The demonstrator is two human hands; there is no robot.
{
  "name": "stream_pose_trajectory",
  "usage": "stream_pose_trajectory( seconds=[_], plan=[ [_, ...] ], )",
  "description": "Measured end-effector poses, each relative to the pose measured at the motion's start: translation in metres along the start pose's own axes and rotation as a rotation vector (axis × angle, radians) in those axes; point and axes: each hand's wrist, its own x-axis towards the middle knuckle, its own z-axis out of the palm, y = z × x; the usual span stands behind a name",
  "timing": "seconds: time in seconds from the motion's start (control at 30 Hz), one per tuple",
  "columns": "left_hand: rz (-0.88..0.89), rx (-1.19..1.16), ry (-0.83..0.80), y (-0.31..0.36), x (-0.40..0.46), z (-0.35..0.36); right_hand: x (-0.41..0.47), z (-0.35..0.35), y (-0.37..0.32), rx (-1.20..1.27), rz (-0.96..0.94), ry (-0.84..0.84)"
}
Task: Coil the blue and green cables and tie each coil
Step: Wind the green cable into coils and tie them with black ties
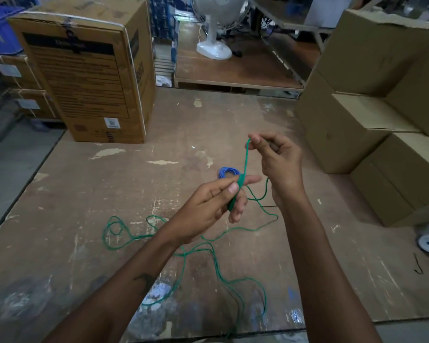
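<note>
Running almost straight up and down between the two hands, a short taut stretch of the green cable [246,159] is what the coming wrap turns on: its upper end is pinched between the fingertips of the right hand [274,154], raised and further from the body, and its lower end is pinched by thumb and fingers of the left hand [216,201], lower and nearer, where a few turns already seem bunched across the fingers. Both hands are clamped on this cable and stand close together without touching. From there the rest of the cable drops to the worktop [84,194] and sprawls in loose loops to the left and toward the near edge, so most of its length lies below and nearer than the hands, and I judge the coiling has barely begun. Beyond the left hand's fingertips, the blue cable [228,172] lies on the worktop as a small coil; whether it is tied cannot be told. On the large cardboard box [84,70] at the back left a dark printed panel and a small white barcode sticker show, but the writing is too blurred to read.
</note>
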Motion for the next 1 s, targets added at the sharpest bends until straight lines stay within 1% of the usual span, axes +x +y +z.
stream_pose_trajectory(
  seconds=[0.07,0.17,0.2,0.3,0.37,0.43,0.47,0.5,0.53,0.57,0.63,0.7,0.73,0.77,0.8,0.83,0.87,0.93,0.97,1.0],
  plan=[
    [-0.012,-0.036,-0.013,0.005,-0.001,0.004,-0.004,0.000,0.015,0.022,0.077,-0.067],
    [0.085,-0.081,0.045,0.020,0.005,0.012,-0.029,0.004,0.041,0.055,0.156,-0.239],
    [0.131,-0.082,0.048,0.028,0.011,0.014,-0.039,0.005,0.048,0.071,0.145,-0.262],
    [0.245,-0.084,0.058,0.048,0.033,0.018,-0.064,0.003,0.050,0.067,0.038,-0.241],
    [0.282,-0.119,0.142,0.053,0.049,0.019,-0.073,-0.004,0.045,-0.070,-0.083,-0.256],
    [0.320,-0.148,0.248,0.050,0.066,0.016,-0.080,-0.011,0.037,-0.309,-0.185,-0.320],
    [0.334,-0.140,0.300,0.046,0.075,0.013,-0.082,-0.014,0.034,-0.405,-0.208,-0.351],
    [0.347,-0.101,0.345,0.040,0.083,0.010,-0.085,-0.017,0.030,-0.448,-0.209,-0.379],
    [0.361,-0.026,0.379,0.034,0.090,0.006,-0.087,-0.020,0.028,-0.428,-0.175,-0.408],
    [0.377,0.082,0.401,0.027,0.094,0.003,-0.088,-0.023,0.023,-0.330,-0.094,-0.434],
    [0.407,0.301,0.424,0.014,0.096,0.003,-0.090,-0.030,0.013,0.036,0.133,-0.468],
    [0.404,0.375,0.516,0.002,0.098,0.004,-0.095,-0.038,0.001,0.356,0.316,-0.536],
    [0.387,0.385,0.586,-0.002,0.101,0.000,-0.098,-0.042,-0.005,0.449,0.381,-0.590],
    [0.366,0.412,0.657,-0.004,0.104,-0.007,-0.101,-0.046,-0.010,0.476,0.419,-0.636],
    [0.348,0.467,0.701,-0.006,0.106,-0.017,-0.103,-0.049,-0.013,0.430,0.429,-0.664],
    [0.343,0.556,0.703,-0.007,0.108,-0.028,-0.104,-0.052,-0.018,0.300,0.394,-0.671],
    [0.346,0.685,0.664,-0.008,0.107,-0.038,-0.103,-0.057,-0.022,0.098,0.307,-0.642],
    [0.339,0.964,0.493,-0.012,0.100,-0.048,-0.098,-0.066,-0.034,-0.367,0.003,-0.532],
    [0.324,1.042,0.395,-0.016,0.095,-0.048,-0.093,-0.069,-0.043,-0.521,-0.130,-0.490],
    [0.313,1.059,0.309,-0.021,0.090,-0.045,-0.086,-0.070,-0.053,-0.599,-0.219,-0.456]
  ],
)
